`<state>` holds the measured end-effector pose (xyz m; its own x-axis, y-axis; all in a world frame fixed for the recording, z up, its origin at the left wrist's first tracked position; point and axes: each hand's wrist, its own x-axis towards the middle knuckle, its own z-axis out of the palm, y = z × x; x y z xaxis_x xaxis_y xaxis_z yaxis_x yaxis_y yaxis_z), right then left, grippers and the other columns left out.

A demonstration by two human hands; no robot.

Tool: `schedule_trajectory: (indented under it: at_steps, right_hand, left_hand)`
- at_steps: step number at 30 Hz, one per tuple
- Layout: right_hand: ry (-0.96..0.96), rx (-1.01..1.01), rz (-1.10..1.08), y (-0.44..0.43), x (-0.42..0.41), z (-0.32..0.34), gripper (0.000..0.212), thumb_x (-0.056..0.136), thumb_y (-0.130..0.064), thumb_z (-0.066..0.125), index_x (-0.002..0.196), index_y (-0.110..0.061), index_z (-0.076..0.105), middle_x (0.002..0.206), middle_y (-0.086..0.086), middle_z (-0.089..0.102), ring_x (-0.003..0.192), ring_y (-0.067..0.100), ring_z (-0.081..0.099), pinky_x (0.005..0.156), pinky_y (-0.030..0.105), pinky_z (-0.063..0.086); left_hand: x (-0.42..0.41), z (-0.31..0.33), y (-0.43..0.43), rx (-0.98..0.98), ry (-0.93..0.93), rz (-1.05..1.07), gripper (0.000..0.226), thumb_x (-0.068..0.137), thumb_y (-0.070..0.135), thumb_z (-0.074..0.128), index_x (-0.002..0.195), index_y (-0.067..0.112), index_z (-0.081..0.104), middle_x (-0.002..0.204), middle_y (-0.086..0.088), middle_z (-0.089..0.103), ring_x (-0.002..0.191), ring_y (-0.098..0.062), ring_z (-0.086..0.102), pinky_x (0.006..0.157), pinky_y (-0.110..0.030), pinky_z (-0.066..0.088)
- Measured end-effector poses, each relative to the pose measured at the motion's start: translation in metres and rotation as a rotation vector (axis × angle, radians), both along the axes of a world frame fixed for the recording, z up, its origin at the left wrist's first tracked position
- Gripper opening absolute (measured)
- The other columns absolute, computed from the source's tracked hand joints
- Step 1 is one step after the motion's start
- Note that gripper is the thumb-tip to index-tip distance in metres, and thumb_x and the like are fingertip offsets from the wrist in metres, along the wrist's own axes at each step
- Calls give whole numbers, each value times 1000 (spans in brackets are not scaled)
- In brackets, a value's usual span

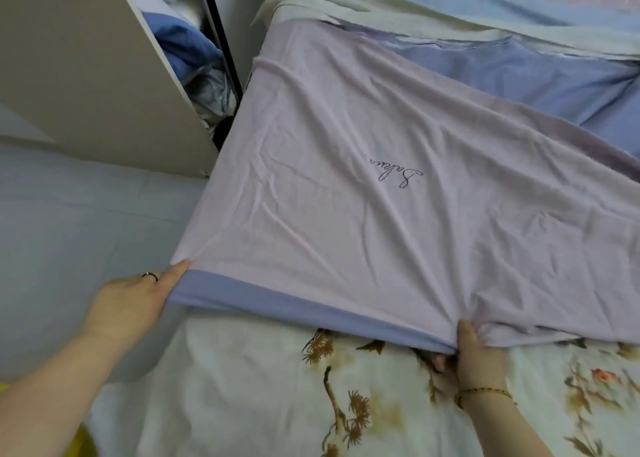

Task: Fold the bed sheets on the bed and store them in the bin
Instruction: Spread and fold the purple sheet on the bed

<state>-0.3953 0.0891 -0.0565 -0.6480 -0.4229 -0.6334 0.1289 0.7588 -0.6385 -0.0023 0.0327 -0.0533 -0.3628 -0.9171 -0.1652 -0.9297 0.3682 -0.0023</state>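
Where both hands (131,297) (479,356) pinch it, the thin lilac sheet (329,138) puckers.

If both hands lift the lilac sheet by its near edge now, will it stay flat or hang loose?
Probably floppy: the lilac sheet shows fine creases and gathers where the right hand pinches it. Likely light: folded double, it still looks thin at the near edge.

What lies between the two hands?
In the head view, the blue-banded near edge of the lilac sheet runs from the left hand to the right hand.
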Motion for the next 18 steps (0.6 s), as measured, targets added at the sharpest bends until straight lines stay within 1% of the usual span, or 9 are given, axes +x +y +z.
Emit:
schedule_trajectory:
  at_steps: [4,5,7,9,11,12,13,16,18]
  right_hand:
    - [-67,-1,16,45,23,11,11,95,-12,44,93,-2,47,79,18,54,57,27,47,38,27,44]
    - [-83,6,15,55,27,13,12,95,-12,45,98,0,47,73,14,54,58,29,49,42,27,46]
    - [-136,21,22,66,29,16,15,95,-12,44,99,3,45,54,9,55,47,31,53,43,30,46]
    - [-204,36,15,68,27,18,15,96,-12,43,94,4,45,45,12,56,33,26,54,32,24,44]
    - [-239,55,24,68,22,15,17,94,-12,47,100,4,46,61,14,58,46,30,56,34,23,47]
    - [-241,64,24,69,19,14,20,93,-12,50,104,4,47,69,13,57,55,29,55,40,25,50]
    - [-242,66,27,69,16,14,23,91,-13,53,106,3,48,76,14,57,61,27,55,48,28,52]
    - [-267,19,-5,76,8,17,26,90,-12,55,113,-3,48,100,16,57,74,26,55,71,36,51]
    - [-284,-14,-53,80,-10,23,12,91,-10,51,102,-5,52,98,13,58,77,27,56,72,37,48]
  left_hand:
    - [29,0,42,75,-45,70,53,60,4,30,109,16,47,34,-7,40,19,-25,38,37,-12,21]
    - [39,-3,53,82,-77,84,55,59,0,40,111,18,48,35,-6,42,20,-24,40,28,-15,30]
    - [41,-3,64,63,-152,110,69,47,-12,64,109,18,61,36,-5,45,22,-23,43,22,-26,38]
    - [22,8,60,20,-277,154,71,46,-18,74,103,24,70,46,-12,57,35,-30,56,33,-33,48]
    - [-2,20,55,108,-301,159,57,76,-10,53,116,29,63,84,-17,70,75,-32,69,66,-38,57]
    - [-10,21,52,139,-345,144,54,89,1,41,136,27,44,109,-11,67,100,-27,64,85,-33,52]
    - [-20,24,51,209,-389,132,50,96,13,33,144,29,30,128,-3,57,118,-20,54,96,-28,42]
    - [-52,32,52,296,-343,134,53,98,24,30,148,27,13,147,4,35,133,-13,36,105,-24,28]
    - [-89,39,56,335,-256,128,56,97,25,33,148,25,9,153,3,23,138,-14,28,109,-24,22]
